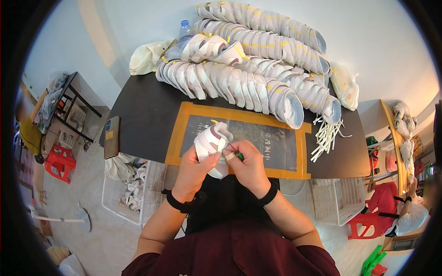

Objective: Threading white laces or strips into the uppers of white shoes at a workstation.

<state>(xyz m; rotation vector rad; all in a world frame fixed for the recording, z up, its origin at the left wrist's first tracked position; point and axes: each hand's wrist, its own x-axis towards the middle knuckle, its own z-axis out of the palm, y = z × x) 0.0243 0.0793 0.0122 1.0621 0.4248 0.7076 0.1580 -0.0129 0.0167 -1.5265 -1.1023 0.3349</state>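
Note:
My left hand (192, 171) is closed on a white and mauve shoe upper (210, 141) with a yellow loop at its top, held over the near edge of the table. Close against the upper's right side, my right hand (248, 166) pinches a thin tool with a green handle (240, 156). A pale wrap sits round one of its fingers. The tool's tip is too small to make out where it meets the upper. Behind both hands lies a dark printed sheet (276, 149), its edges fixed to the table with yellow-brown tape.
Long nested rows of shoe uppers (221, 85) fill the dark table's (133, 99) far side. White laces (328, 140) hang in a bunch at right; a phone (112, 137) lies at left. White crates (338, 198) flank me below. Other people sit at both sides, by red stools (60, 162).

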